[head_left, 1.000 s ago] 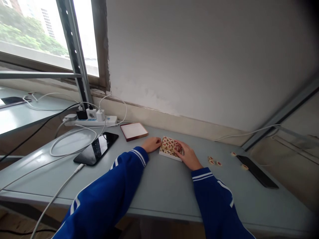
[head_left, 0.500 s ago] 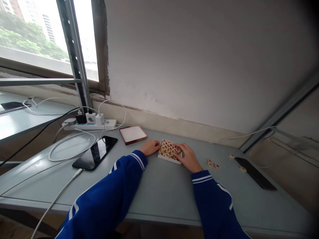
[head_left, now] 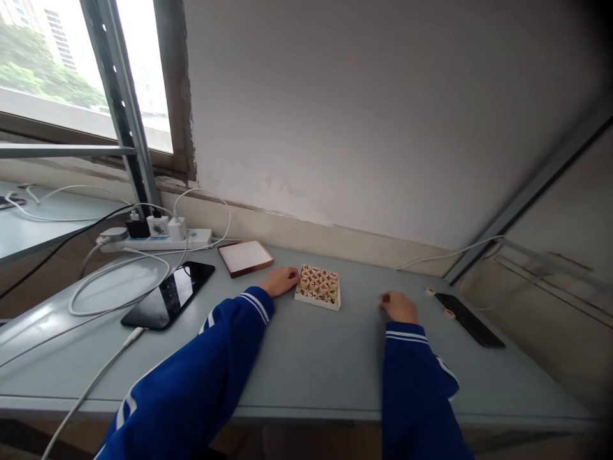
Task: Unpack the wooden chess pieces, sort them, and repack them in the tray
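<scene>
A shallow white box holds rows of round wooden Chinese chess pieces with red and black characters. At its left wall is my left hand, fingers curled in against the edge. To the right of the box, apart from it, my right hand is low over the table with its fingers pinched together. Whatever lies in or under those fingers is hidden. Farther right, one loose piece and another loose piece lie beside a long black object.
The box lid lies inside up, back left of the box. A black phone and white charging cable occupy the left of the grey table. A power strip with chargers stands against the wall.
My right hand has left the box and moved right, to where a few loose pieces lay; they are now hidden. My left hand stays at the box. The view has shifted slightly right.
</scene>
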Demonstrator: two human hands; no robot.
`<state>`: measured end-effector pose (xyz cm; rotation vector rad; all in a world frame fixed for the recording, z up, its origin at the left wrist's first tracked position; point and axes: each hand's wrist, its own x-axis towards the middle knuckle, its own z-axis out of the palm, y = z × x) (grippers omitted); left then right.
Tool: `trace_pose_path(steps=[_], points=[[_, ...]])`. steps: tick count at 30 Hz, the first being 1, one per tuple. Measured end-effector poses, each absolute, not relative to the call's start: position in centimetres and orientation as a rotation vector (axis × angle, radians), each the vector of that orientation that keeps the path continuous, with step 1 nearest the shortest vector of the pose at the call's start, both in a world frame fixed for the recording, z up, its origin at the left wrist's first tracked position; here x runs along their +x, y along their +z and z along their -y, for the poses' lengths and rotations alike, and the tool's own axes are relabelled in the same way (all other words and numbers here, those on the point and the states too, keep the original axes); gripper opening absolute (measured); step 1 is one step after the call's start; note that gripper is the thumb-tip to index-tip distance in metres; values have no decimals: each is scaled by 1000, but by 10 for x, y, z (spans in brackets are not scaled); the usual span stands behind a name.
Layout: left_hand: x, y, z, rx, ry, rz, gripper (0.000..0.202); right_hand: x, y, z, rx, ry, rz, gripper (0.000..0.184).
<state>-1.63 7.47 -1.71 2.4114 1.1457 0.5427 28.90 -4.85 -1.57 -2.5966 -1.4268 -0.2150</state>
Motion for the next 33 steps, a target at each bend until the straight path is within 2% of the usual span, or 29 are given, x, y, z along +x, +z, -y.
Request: trace_pose_path(steps=[5, 12, 23, 33], points=[[-16, -19, -75, 2442, 557, -1155, 28, 252, 0, 43, -2230, -124, 1549, 26], [-16, -20, -73, 2425, 552, -1163, 29, 202, 2, 40, -1782, -227, 1834, 32], [-15, -15, -70, 2431, 540, -1164, 29, 195, -3, 40, -1768, -275, 1922, 25], [-16, -18, -72, 2461, 542, -1164, 29, 197, -7, 37, -1811, -262, 1814, 32]])
